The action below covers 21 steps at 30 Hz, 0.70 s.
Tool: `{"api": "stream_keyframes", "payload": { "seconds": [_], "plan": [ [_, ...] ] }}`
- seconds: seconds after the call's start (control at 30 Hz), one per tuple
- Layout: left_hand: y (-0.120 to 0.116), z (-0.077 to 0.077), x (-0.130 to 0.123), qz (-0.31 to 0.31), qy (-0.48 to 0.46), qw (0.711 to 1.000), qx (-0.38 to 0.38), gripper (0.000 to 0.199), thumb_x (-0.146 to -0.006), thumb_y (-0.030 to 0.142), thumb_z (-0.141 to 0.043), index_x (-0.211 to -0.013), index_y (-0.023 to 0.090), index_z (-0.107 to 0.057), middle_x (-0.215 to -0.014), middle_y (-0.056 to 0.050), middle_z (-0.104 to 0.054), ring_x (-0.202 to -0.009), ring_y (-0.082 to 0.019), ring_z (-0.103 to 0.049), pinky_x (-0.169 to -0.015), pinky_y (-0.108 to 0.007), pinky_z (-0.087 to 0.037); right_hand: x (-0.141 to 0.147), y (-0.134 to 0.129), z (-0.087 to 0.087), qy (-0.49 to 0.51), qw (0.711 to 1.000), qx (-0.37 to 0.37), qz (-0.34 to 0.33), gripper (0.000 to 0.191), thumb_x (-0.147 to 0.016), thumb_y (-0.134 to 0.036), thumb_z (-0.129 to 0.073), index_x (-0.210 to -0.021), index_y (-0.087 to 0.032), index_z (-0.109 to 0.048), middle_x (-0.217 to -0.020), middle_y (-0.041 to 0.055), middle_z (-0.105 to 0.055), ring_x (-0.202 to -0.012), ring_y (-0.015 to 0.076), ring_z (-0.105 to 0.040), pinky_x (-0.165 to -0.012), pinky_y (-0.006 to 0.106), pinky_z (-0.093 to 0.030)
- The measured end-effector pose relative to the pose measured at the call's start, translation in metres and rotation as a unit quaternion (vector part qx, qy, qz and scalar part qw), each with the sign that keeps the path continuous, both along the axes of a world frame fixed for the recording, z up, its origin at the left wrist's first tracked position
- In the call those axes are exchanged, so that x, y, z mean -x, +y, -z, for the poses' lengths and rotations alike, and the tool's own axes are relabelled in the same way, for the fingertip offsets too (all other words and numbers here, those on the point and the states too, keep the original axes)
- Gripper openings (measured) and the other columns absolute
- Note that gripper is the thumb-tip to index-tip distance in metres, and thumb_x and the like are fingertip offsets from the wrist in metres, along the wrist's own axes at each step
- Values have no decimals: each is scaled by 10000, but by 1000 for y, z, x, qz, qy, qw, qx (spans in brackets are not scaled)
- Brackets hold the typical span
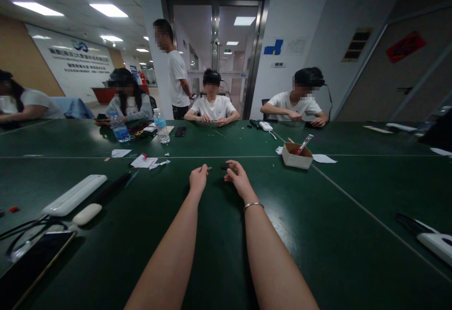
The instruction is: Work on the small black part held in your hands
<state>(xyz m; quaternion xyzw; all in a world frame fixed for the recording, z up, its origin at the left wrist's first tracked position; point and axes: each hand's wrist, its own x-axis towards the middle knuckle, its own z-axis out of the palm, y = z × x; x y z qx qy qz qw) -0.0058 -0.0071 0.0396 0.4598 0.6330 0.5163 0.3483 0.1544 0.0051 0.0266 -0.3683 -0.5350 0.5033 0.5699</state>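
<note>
Over the middle of the green table, my left hand (198, 179) is closed in a pinch on a small silver-tipped piece (209, 168), most of which the fingers hide. Just to its right, my right hand (240, 178), with a bracelet at the wrist, grips a small dark block (224, 166) between thumb and fingers. The silver tip and the dark block point toward each other with a short gap between them. Both pieces are too small for me to tell their kind.
A small open box (297, 159) stands right of my hands. Paper scraps (143, 161) lie to the left, with water bottles (161, 128) behind. A white device (76, 195), a white mouse-like case (87, 214) and a phone (38, 263) sit near left. Several people are across the table.
</note>
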Motion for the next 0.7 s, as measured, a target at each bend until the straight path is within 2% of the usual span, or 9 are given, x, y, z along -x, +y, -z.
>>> {"api": "stream_keyframes", "payload": {
  "seconds": [0.13,0.37,0.7],
  "plan": [
    [-2,0,-1,15,2,1000,-22,436,-804,543,-469,-609,173,-594,-590,-24,-563,-525,-139,-480,-534,-266,-347,3,0,0,-38,999,-1,-20,333,-741,-351,-610,-1051,-233,-574,-908,6,-572,-603,92,-579,-565,242,-475],
    [-7,-1,-6,37,50,997,-42,433,-825,534,-459,-628,180,-611,-605,-29,-590,-549,-148,-503,-538,-261,-347,8,1,1,-63,997,1,-34,299,-747,-299,-618,-1038,-234,-585,-910,13,-590,-624,110,-584,-575,259,-468],
    [-6,-1,-8,21,121,992,-39,469,-837,540,-405,-627,174,-611,-613,-25,-606,-586,-151,-523,-554,-257,-330,9,0,-1,-52,998,2,-32,281,-744,-257,-621,-1019,-223,-580,-879,4,-604,-592,99,-576,-554,245,-448]
  ]
}}
